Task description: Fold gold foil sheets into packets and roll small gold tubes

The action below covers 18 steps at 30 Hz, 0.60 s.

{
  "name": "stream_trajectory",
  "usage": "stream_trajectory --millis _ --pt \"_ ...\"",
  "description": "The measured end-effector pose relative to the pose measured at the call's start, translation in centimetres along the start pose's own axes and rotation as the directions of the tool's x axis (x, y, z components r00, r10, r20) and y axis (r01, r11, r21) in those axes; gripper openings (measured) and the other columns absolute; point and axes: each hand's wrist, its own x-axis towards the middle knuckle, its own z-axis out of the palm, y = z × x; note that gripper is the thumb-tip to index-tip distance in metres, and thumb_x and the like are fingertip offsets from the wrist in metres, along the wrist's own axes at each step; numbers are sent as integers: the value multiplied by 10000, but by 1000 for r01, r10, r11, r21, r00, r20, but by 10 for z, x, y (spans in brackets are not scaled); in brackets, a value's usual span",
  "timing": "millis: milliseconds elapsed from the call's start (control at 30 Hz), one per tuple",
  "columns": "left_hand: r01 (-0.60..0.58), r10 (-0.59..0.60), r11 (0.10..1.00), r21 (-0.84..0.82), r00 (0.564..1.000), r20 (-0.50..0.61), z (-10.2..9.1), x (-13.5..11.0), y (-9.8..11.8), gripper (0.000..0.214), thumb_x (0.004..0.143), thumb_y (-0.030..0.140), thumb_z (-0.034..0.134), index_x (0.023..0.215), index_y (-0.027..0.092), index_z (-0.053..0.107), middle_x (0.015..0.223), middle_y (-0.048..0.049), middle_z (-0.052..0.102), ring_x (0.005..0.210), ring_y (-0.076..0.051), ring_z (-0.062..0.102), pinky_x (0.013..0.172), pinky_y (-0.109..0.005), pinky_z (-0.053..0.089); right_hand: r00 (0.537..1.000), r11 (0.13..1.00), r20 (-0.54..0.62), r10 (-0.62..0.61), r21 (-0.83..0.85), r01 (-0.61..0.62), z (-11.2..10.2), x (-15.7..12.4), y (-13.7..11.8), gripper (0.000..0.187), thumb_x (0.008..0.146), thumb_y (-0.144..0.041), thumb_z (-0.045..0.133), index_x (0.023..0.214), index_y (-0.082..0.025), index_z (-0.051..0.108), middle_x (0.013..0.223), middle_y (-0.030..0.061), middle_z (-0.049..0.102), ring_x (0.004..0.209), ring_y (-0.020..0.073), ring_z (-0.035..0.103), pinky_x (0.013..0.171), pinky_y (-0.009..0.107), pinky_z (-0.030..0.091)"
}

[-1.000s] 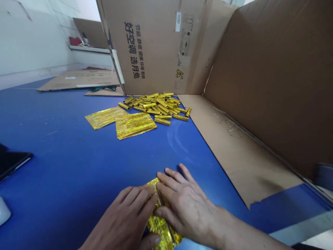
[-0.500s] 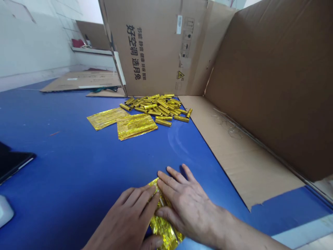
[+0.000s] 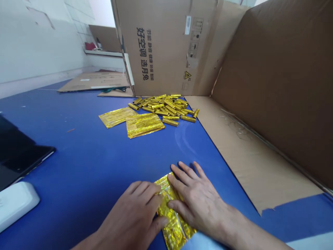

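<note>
A crinkled gold foil sheet (image 3: 173,213) lies folded on the blue table top at the bottom centre, pinned under both hands. My left hand (image 3: 132,210) presses its left edge, with the thumb low on the foil. My right hand (image 3: 199,203) lies on its right side, fingers spread and the lower fingers along a crease. Beyond the hands lies a heap of rolled gold foil tubes (image 3: 162,108). Two flat gold foil packets (image 3: 144,125) rest just left of that heap, out of reach of my fingers.
A blue table top (image 3: 85,149) carries everything. Tall cardboard box panels (image 3: 273,76) stand behind and right, over a flat cardboard sheet (image 3: 241,152). A black tablet (image 3: 23,156) and a white object (image 3: 15,205) lie at left.
The whole scene has shifted right in view as my head turned. My hands have spread slightly, and more of the foil sheet shows between and above them.
</note>
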Motion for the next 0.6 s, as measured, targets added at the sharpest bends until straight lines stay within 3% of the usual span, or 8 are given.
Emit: stream_trajectory --millis 133,233,300,500,600 --pt "115 -114 993 -24 993 14 -4 3 -6 172 808 219 399 740 179 552 814 -37 554 782 -199 494 719 -356 379 1000 1000 6 9 -8 -9 2 1 3 464 792 -436 437 1205 -225 444 1330 95 354 1234 270 239 987 520 129" --pt "257 -260 965 -46 964 -60 -3 7 -14 149 797 254 424 867 170 525 847 -42 533 814 -203 486 717 -342 379 1000 1000 14 6 -21 -6 3 1 5 455 796 -431 434 1206 -233 447 1334 105 343 1236 270 234 982 527 129" --pt "294 -296 955 -46 954 -54 -3 10 -17 163 768 280 465 876 168 514 828 -38 529 789 -206 489 693 -341 379 1000 999 15 5 -31 -5 2 2 5 447 792 -423 443 1197 -234 459 1330 113 348 1233 271 243 981 523 135" --pt "267 -274 957 -113 960 -53 0 11 -17 73 723 245 485 739 178 463 736 6 502 711 -171 470 627 -295 350 1000 1000 -8 -24 4 24 3 1 4 391 788 -389 468 1150 -249 508 1304 114 389 1216 263 285 977 517 170" --pt "232 -257 935 -268 965 -60 1 12 -19 14 730 184 449 726 181 436 698 28 491 674 -139 464 610 -266 341 996 991 -89 -18 129 29 5 2 8 396 787 -357 480 1161 -227 492 1274 104 432 1181 245 349 968 495 236"
